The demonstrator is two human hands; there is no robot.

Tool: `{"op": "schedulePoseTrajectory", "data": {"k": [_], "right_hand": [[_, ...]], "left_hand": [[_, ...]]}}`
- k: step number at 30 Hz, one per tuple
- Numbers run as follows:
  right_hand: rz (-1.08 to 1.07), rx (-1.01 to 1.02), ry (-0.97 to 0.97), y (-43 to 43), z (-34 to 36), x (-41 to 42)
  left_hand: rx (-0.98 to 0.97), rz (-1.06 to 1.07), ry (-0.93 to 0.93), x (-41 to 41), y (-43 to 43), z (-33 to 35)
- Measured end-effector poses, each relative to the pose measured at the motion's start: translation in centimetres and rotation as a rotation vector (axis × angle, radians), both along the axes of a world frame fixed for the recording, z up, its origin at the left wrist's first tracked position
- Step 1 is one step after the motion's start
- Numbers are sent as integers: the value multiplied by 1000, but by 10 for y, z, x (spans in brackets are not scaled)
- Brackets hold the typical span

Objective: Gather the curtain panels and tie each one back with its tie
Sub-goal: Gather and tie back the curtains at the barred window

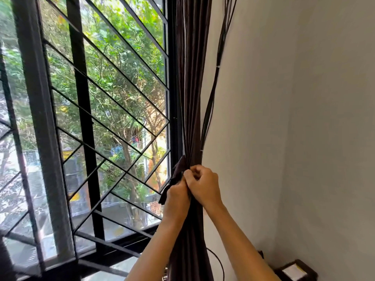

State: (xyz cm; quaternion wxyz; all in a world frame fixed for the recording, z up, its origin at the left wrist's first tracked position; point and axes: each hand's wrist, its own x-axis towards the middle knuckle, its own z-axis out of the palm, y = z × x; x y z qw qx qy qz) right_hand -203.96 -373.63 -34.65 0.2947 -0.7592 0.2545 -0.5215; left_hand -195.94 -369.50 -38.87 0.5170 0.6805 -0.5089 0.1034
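Observation:
A dark brown curtain panel (190, 88) hangs gathered into a narrow bundle at the window's right edge, against the wall. A matching dark tie (176, 175) wraps it at mid height, with one loose end sticking out to the left. My left hand (176, 199) grips the tie and the bundle from the left. My right hand (203, 183) is curled round the tie at the front of the bundle, knuckles up. Both hands touch each other at the knot, which they hide.
A window with a black diagonal grille (105, 110) fills the left. A bundle of black cables (215, 82) runs down the white wall (294, 138) right beside the curtain. A dark box (294, 270) sits in the lower right corner.

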Motion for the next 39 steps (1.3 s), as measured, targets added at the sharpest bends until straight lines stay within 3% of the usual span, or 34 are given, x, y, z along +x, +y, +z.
{"op": "schedulePoseTrajectory", "data": {"k": [2,5,7,12,15,18,20,28,31,33,37,39], "right_hand": [[-28,-21,83,1,3,0],[-69,-22,163,2,6,2],[-73,-20,189,3,8,4],[-109,-25,133,4,8,10],[-38,68,39,-4,7,11],[-2,260,-63,-9,5,13],[60,351,-106,-11,2,13],[76,256,-113,-23,5,19],[88,186,-131,-26,9,21],[104,184,-149,-27,9,22],[251,299,-232,-24,3,22],[358,348,-274,-22,2,19]], "left_hand": [[51,-9,99,-1,3,2],[24,-92,391,-6,7,3],[-4,-141,454,-6,8,1],[-28,-45,241,-12,10,1],[-69,-50,231,-19,16,8],[-103,41,-20,-17,17,9],[-100,33,-35,-16,16,11],[-140,59,-33,-5,13,16],[-274,66,152,-11,17,26],[-301,31,397,-8,15,31],[-370,-341,1042,4,13,37],[-379,-456,1090,7,15,37]]}}
